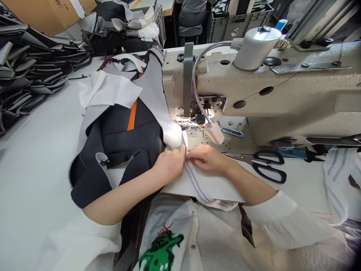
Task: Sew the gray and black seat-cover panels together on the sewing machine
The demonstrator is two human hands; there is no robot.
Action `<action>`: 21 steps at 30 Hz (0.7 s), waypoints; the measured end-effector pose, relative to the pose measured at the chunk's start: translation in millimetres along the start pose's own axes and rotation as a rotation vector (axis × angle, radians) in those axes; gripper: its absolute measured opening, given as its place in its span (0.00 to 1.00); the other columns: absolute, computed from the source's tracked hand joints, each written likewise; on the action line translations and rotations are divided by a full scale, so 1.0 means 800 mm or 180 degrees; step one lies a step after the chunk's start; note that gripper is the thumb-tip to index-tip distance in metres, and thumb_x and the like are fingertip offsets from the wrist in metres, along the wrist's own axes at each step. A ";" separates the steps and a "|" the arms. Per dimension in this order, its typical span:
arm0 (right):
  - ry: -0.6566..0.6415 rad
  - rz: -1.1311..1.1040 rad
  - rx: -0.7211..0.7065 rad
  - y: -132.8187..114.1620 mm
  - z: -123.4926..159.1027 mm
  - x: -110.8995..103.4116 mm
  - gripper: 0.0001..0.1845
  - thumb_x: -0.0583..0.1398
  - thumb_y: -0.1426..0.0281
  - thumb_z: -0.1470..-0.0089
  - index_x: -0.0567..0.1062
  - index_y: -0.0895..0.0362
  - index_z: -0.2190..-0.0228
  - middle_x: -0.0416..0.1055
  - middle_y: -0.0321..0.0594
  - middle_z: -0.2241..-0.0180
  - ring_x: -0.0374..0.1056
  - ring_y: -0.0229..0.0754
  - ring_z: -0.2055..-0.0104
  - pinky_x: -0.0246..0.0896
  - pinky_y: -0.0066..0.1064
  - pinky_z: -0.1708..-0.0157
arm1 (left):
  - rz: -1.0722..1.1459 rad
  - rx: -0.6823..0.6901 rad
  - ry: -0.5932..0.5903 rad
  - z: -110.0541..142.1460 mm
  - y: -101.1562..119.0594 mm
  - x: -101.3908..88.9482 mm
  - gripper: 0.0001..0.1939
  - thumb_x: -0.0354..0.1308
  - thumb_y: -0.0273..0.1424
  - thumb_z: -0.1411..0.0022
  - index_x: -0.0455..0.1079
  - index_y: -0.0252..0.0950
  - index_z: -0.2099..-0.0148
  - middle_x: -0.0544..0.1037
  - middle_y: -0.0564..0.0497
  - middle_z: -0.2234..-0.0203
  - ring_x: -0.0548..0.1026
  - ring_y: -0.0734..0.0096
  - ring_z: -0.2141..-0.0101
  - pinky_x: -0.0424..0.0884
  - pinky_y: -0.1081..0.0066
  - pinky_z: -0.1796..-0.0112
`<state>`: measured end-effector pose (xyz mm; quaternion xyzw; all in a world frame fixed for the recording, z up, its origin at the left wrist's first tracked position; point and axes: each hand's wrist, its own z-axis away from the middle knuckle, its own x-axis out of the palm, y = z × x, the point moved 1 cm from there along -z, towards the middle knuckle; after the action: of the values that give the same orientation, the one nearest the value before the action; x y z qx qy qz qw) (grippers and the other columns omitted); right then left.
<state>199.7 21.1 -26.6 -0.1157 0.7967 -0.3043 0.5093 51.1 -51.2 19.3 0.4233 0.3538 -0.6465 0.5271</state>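
A beige sewing machine (282, 98) stands on the white table (34, 165). In front of its needle area lies a dark garment piece (118, 143) with an orange stripe (132, 116), grey panels and a white lining (197, 180) with thin stripes. My left hand (169, 163) is closed, pinching the white fabric edge just below the presser foot. My right hand (210, 160) lies next to it, fingers pressed together on the same white fabric. The two hands touch at the fingertips.
Black scissors (267, 167) lie on the table right of my right hand. A gooseneck lamp (214, 131) hangs over the needle. Stacks of dark cut pieces (31, 64) fill the far left. Striped white cloth (338, 177) lies at the right edge. Crates and boxes stand behind.
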 end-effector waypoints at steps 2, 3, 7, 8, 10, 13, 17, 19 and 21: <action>0.0543 0.0471 0.0337 0.008 -0.002 0.003 0.18 0.50 0.78 0.46 0.73 0.57 0.57 0.73 0.40 0.65 0.66 0.41 0.62 0.61 0.32 0.58 | 0.0027 -0.0029 0.0064 -0.001 0.000 0.005 0.29 0.44 0.24 0.39 0.49 0.25 0.35 0.75 0.36 0.59 0.76 0.55 0.61 0.72 0.64 0.65; 0.0747 0.0681 0.0458 0.012 -0.004 0.006 0.18 0.50 0.77 0.45 0.72 0.58 0.55 0.73 0.43 0.63 0.66 0.42 0.60 0.61 0.34 0.57 | 0.0043 -0.0057 0.0096 -0.003 0.000 0.007 0.30 0.44 0.24 0.40 0.49 0.24 0.35 0.75 0.36 0.59 0.76 0.55 0.61 0.72 0.64 0.65; 0.0768 0.1101 0.0561 0.022 -0.014 0.023 0.16 0.50 0.73 0.41 0.72 0.61 0.54 0.72 0.47 0.61 0.64 0.46 0.58 0.62 0.38 0.55 | 0.0151 -0.0176 0.0174 -0.013 0.003 0.007 0.29 0.44 0.26 0.40 0.52 0.23 0.36 0.75 0.36 0.60 0.76 0.55 0.62 0.72 0.63 0.65; 0.0745 0.1134 0.0545 0.023 -0.016 0.026 0.16 0.50 0.73 0.41 0.72 0.61 0.54 0.72 0.47 0.60 0.64 0.46 0.58 0.62 0.38 0.54 | 0.0158 -0.0208 0.0203 -0.016 0.002 0.006 0.29 0.43 0.26 0.40 0.52 0.23 0.36 0.75 0.36 0.60 0.76 0.55 0.62 0.71 0.63 0.65; 0.0769 0.1147 0.0538 0.022 -0.018 0.030 0.17 0.49 0.74 0.41 0.71 0.61 0.53 0.72 0.46 0.58 0.64 0.46 0.56 0.60 0.39 0.52 | 0.0149 -0.0267 0.0273 -0.023 -0.001 0.005 0.29 0.43 0.26 0.40 0.52 0.23 0.36 0.75 0.36 0.59 0.76 0.55 0.61 0.71 0.63 0.65; 0.0851 0.1251 0.0857 0.019 -0.021 0.029 0.18 0.48 0.74 0.40 0.70 0.59 0.52 0.71 0.46 0.58 0.64 0.46 0.56 0.59 0.37 0.54 | 0.0172 -0.0303 0.0310 -0.034 -0.009 0.005 0.29 0.43 0.27 0.40 0.51 0.24 0.36 0.75 0.37 0.58 0.75 0.55 0.60 0.71 0.64 0.63; 0.0754 0.1630 0.1453 0.013 -0.025 0.023 0.14 0.50 0.71 0.40 0.74 0.57 0.58 0.69 0.44 0.64 0.62 0.45 0.63 0.56 0.34 0.63 | 0.0278 -0.0074 0.0432 -0.036 -0.024 0.008 0.30 0.44 0.31 0.40 0.51 0.26 0.36 0.73 0.38 0.56 0.73 0.56 0.57 0.69 0.64 0.60; 0.0697 0.1676 0.1488 0.009 -0.027 0.020 0.13 0.50 0.70 0.39 0.74 0.56 0.61 0.68 0.43 0.65 0.61 0.44 0.65 0.54 0.34 0.65 | 0.0239 0.0187 0.0560 -0.023 -0.032 0.011 0.33 0.47 0.37 0.40 0.51 0.26 0.36 0.71 0.38 0.53 0.70 0.54 0.55 0.67 0.61 0.57; 0.0680 0.1677 0.1449 0.007 -0.027 0.019 0.13 0.50 0.70 0.40 0.74 0.56 0.61 0.68 0.43 0.66 0.60 0.44 0.65 0.53 0.33 0.65 | 0.0137 0.0466 0.0648 -0.003 -0.040 0.017 0.39 0.53 0.43 0.44 0.51 0.28 0.36 0.67 0.37 0.48 0.65 0.52 0.51 0.64 0.58 0.52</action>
<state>174.3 26.1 -34.7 0.2423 0.7597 -0.3426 0.4969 19.4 -47.7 6.4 0.5315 0.3481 -0.6128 0.4698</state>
